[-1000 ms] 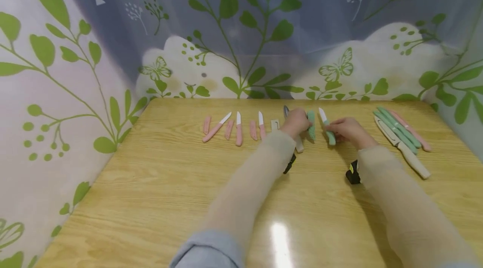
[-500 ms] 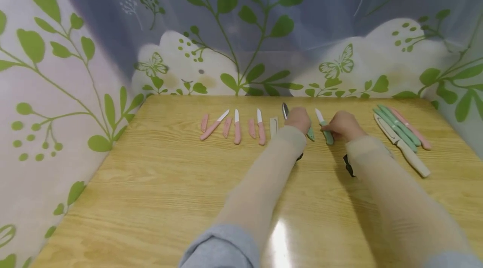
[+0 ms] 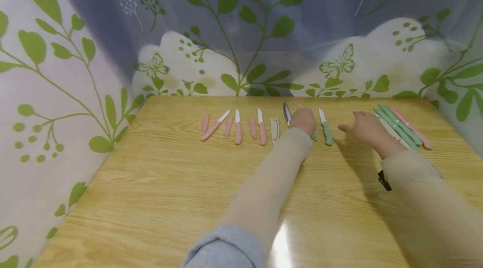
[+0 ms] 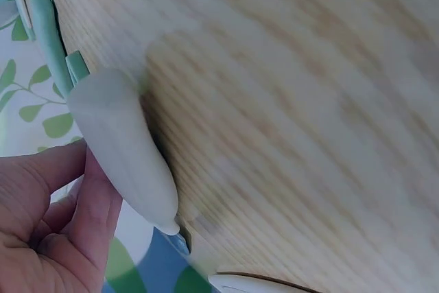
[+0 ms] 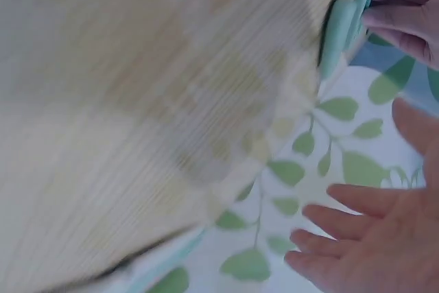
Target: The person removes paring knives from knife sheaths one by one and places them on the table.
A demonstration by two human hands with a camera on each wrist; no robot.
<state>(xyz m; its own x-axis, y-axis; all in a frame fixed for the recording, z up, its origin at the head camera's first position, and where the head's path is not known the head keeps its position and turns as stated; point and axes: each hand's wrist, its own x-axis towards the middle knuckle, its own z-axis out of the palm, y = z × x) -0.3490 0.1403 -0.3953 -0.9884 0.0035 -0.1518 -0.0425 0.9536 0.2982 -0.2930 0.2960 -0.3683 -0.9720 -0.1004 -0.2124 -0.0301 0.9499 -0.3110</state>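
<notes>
My left hand is low over the table, pinching a small green knife sheath mostly hidden beneath it. In the right wrist view, its fingertips meet that green sheath. Just left of this hand lies what looks like a peeler; its cream handle covers part of the fingers in the left wrist view. A green paring knife with a white blade lies to the right of the sheath, blade pointing away. My right hand hovers with spread fingers between this knife and the stacked knives, holding nothing.
Pink paring knives and pink sheaths lie in a row to the left, then a cream sheath. Sheathed green knives, a pink knife and a cream knife lie at right. Patterned cloth stands behind the table.
The right hand has released the green paring knife and moved right, its fingers spreading. The left hand has lowered the green sheath to the table beside the knife.
</notes>
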